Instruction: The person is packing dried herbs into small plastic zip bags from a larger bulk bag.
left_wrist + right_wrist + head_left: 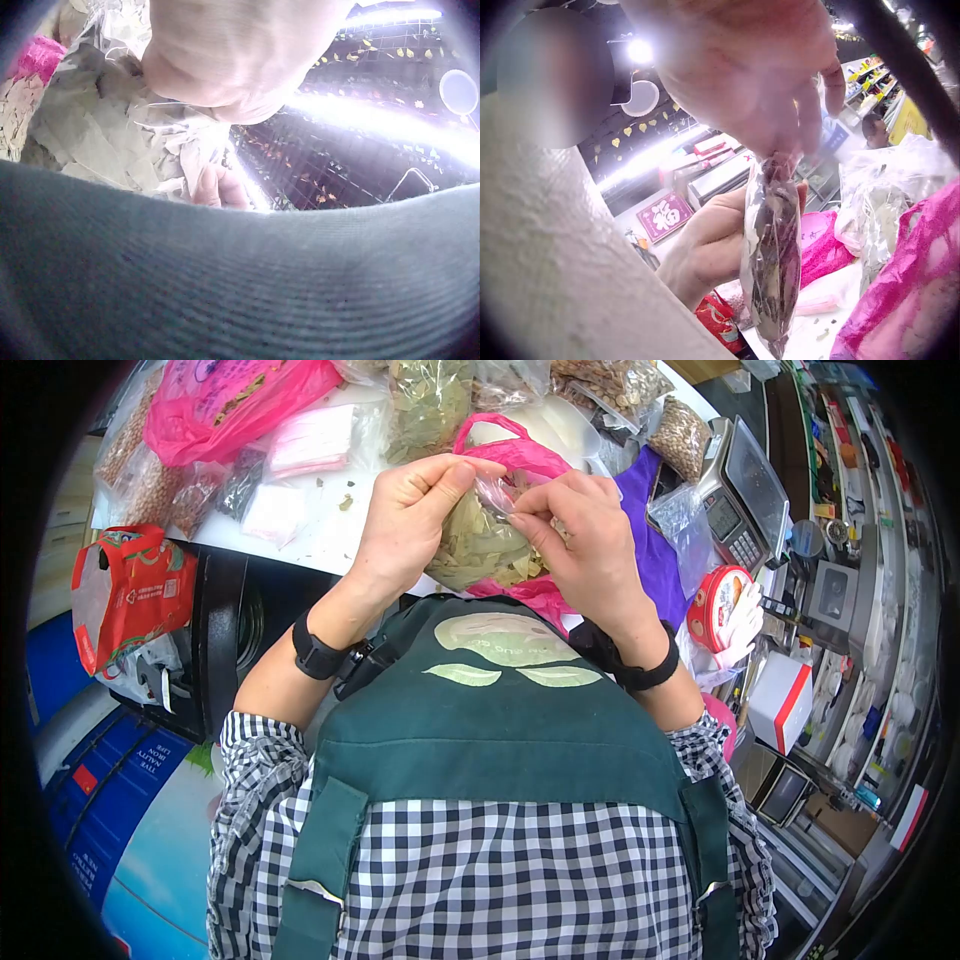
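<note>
A clear plastic bag of dried leaves [470, 550] is upright in front of the apron, at the table's near edge. My left hand [405, 520] pinches one side of its gathered mouth between thumb and forefinger. On the other side, my right hand [585, 540] pinches the plastic the same way, its fingertips a short way from the left ones. In the right wrist view the bag [772, 255] appears edge-on, narrow and crinkled, below the right hand. Leaves fill most of the left wrist view's left side, partly hidden by the hand.
Pink plastic bags [245, 405] and packs of dried goods [425, 400] crowd the back of the white table [330, 545]. To the right are a purple cloth [645, 530], a digital scale [735, 520] and a round red tin [712, 610]. A red bag [150, 590] hangs at left.
</note>
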A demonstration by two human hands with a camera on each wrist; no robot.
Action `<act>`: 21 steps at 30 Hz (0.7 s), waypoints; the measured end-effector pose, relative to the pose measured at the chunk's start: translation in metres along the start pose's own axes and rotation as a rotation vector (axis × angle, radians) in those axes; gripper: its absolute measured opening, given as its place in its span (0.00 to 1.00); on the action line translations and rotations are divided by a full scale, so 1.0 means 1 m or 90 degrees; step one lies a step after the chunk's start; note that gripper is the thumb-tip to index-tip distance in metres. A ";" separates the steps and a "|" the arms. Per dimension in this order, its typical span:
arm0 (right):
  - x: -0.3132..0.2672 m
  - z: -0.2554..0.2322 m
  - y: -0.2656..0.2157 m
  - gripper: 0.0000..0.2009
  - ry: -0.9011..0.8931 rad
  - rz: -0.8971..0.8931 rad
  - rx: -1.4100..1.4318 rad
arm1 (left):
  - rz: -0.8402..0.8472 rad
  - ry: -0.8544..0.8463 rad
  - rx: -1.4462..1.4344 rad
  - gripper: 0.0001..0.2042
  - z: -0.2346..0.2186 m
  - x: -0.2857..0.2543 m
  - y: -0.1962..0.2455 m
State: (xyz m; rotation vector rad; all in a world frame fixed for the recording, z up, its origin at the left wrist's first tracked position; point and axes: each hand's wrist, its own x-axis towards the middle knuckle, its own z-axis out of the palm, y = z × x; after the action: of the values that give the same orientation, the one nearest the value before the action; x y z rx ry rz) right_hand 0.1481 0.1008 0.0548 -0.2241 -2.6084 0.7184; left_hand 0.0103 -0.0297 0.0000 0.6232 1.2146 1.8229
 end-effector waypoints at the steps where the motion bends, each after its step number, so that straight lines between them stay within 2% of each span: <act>1: 0.000 -0.002 -0.001 0.05 0.000 0.000 0.000 | 0.000 0.000 0.000 0.14 0.000 0.000 0.000; 3: 0.001 -0.004 -0.002 0.06 0.003 0.032 -0.065 | 0.052 0.000 0.128 0.13 -0.003 0.000 -0.001; 4: 0.004 -0.002 -0.002 0.06 0.003 0.031 -0.064 | 0.052 0.001 0.128 0.13 -0.002 0.000 -0.001; 6: 0.011 0.006 -0.001 0.07 0.121 0.022 0.033 | 0.069 0.033 0.093 0.11 0.002 0.001 -0.002; 7: 0.009 0.008 -0.002 0.07 0.122 0.023 0.033 | 0.069 0.032 0.093 0.11 0.003 0.001 -0.002; 9: 0.006 0.011 -0.001 0.08 0.002 0.193 0.208 | 0.058 0.003 0.001 0.08 0.005 0.002 -0.002; 13: 0.006 0.011 0.007 0.08 0.022 0.153 0.213 | 0.019 0.013 0.049 0.06 -0.002 0.003 -0.003; 15: 0.005 0.009 0.005 0.07 0.032 0.217 0.257 | 0.022 0.038 0.114 0.07 -0.001 0.002 0.002; 19: 0.005 0.010 0.004 0.06 0.019 0.234 0.288 | 0.018 0.040 0.116 0.07 -0.004 0.000 0.004; 21: 0.009 0.009 0.000 0.06 0.022 0.260 0.350 | 0.049 0.018 0.147 0.07 0.001 -0.001 0.010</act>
State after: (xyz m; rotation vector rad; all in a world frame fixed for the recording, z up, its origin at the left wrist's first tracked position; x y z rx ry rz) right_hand 0.1363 0.0985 0.0509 -0.5954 -2.2399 1.5139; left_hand 0.0077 -0.0322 0.0094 0.7852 1.4509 1.7735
